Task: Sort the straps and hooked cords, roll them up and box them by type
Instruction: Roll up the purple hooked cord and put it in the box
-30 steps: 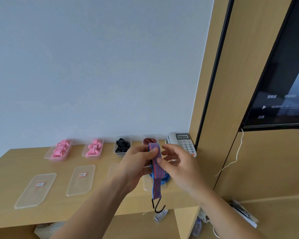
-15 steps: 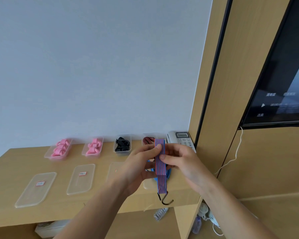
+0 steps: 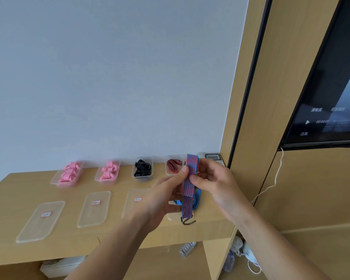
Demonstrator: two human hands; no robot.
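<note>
both hands (image 3: 166, 197) (image 3: 214, 178) pinching striped cord (image 3: 188, 184)

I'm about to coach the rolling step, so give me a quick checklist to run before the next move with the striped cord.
1. Both hands on the cord: ok. The left hand and right hand pinch the red-and-blue striped cord.
2. Cord folded at the top: ok, doubled over above the fingers.
3. Hook end free: ok, the hook hangs below, apart from the hands.
4. Matching box open: ok, the box with a red-and-black cord has no lid on.
5. Room in that box: cannot tell, hands hide part of it.
6. Its lid at hand: ok, lying beneath the cord.
</note>
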